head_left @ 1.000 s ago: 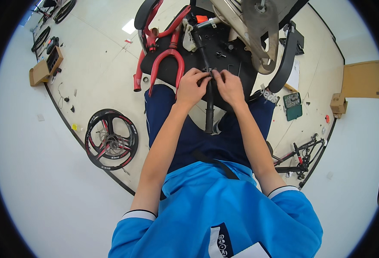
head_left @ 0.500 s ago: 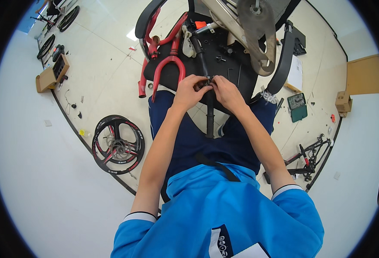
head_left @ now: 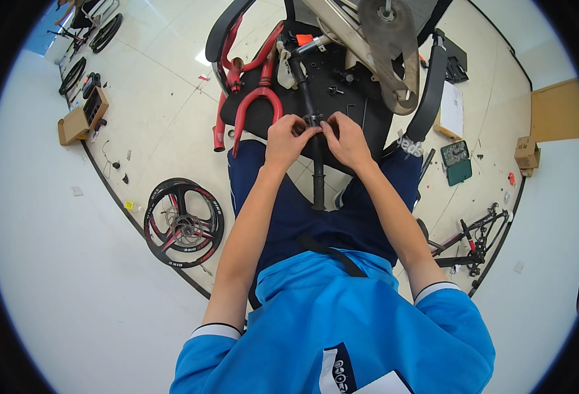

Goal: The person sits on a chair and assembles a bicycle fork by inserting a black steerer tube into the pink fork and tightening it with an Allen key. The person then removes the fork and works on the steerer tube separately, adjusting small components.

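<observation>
A black handlebar [head_left: 318, 177] lies lengthwise from the black chair seat out over my lap, with a grip at its near end. Around its middle sits a small dark clamp [head_left: 313, 119]. My left hand [head_left: 285, 143] is closed at the clamp's left side, thumb and fingertips together on it. From the right, my right hand [head_left: 346, 143] pinches at the clamp and bar with thumb and forefinger. The fingertips partly cover the clamp, so any small bolt between them cannot be made out.
On the chair seat [head_left: 289, 102] lie a red bicycle fork [head_left: 262, 92], hex keys [head_left: 364, 115] and small bolts [head_left: 334, 90]. A pale bicycle frame [head_left: 342, 33] rests across it at the back right. Black armrests [head_left: 430, 98] flank the seat. Spoked-disc wheels [head_left: 183, 223] lie on the floor at left.
My fingers have spread slightly apart at the bar, so more of the clamp shows between them. The whole view has shifted a little.
</observation>
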Demonstrator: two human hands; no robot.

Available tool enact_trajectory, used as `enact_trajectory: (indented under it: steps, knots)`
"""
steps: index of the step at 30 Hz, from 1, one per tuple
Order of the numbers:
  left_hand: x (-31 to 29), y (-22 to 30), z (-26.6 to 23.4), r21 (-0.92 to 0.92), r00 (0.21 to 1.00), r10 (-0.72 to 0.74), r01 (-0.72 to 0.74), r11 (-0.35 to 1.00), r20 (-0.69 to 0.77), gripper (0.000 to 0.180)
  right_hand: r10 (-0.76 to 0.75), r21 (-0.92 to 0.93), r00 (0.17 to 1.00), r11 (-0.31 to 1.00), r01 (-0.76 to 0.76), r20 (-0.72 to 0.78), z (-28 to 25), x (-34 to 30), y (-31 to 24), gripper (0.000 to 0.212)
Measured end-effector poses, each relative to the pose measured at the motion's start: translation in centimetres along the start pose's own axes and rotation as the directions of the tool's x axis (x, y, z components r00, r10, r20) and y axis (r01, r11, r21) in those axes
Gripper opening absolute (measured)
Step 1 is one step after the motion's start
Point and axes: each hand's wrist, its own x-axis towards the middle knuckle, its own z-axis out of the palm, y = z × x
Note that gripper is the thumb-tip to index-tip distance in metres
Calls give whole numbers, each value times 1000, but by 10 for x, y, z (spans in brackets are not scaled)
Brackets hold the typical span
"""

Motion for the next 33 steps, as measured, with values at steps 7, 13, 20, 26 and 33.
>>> enact_trajectory:
  steps: [7,13,20,26,33]
  knots:
    - [-2,-3,-1,34,988,132,-135,990,78,23,-91,-180,992,978,105,87,5,5,9,25]
    - [-8,-4,-1,0,990,142,-142,990,13,18,-125,-239,976,957,166,179,0,6,1,17]
    - [-1,2,-11,122,998,47,-53,991,51,23,-293,-321,931,879,352,220,-2,4,7,20]
    - [-4,4,-12,10,989,103,-105,994,102,18,-329,-223,924,903,368,193,-9,7,2,20]
    - [-6,-1,-7,-7,989,117,-117,993,92,14,-38,141,996,990,26,83,-4,7,2,12]
